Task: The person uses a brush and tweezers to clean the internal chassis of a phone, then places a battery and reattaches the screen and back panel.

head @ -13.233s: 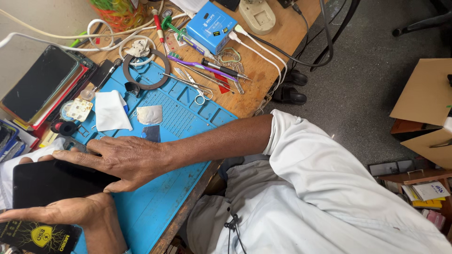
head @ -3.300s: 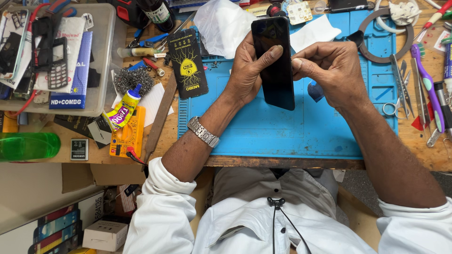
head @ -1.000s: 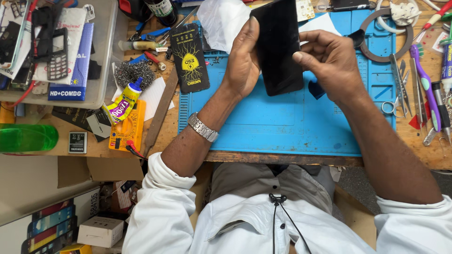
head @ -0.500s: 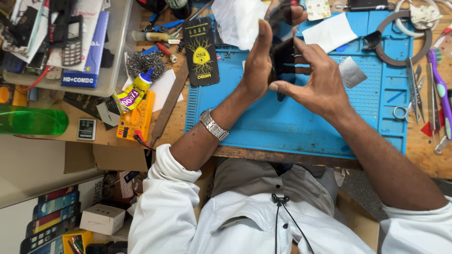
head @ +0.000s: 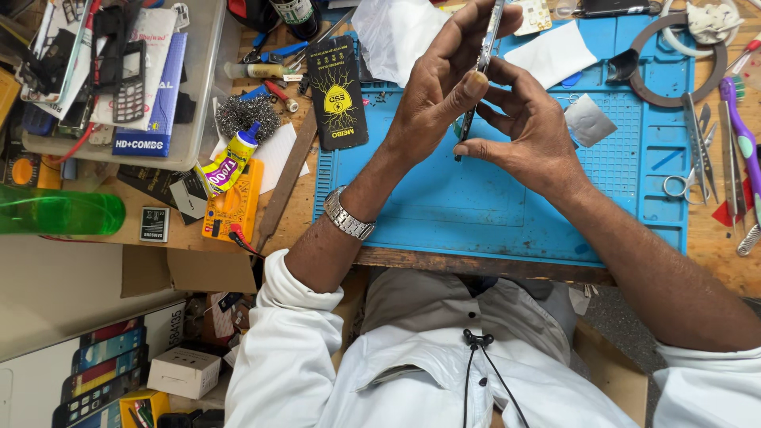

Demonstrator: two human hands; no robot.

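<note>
The person holds a phone (head: 483, 63) edge-on above the blue mat (head: 507, 206), so thin from the head view that only its side shows. The left hand (head: 432, 95) wraps it from the left, fingers (head: 474, 83) clamped on the edge with the thumb pressed along the side. The right hand (head: 531, 131) meets it from the right, its fingers curled and pinched on the lower part. Turned on edge like this, the phone's rim is likely what the person is looking at or working along; which face points where cannot be told.

A metal watch (head: 347, 215) sits on the left wrist. The mat covers the middle of the desk (head: 293, 198), probably to keep small parts from rolling off. Near its top left corner lies a black packet (head: 337, 91) with a yellow emblem. A white cloth (head: 551, 57) and a small foil square (head: 588, 120) lie on the mat just beyond the hands, within easy reach. Scissors (head: 686, 178) and tweezers (head: 701, 135) rest along the mat's right side, with a purple toothbrush (head: 743, 147) beside them. To the left sit a glue tube (head: 226, 162), a wire wool ball (head: 247, 117) and a yellow meter (head: 234, 208). A green bottle (head: 59, 214) lies on its side at the far left, below a clear tray (head: 198, 103) of old handsets
</note>
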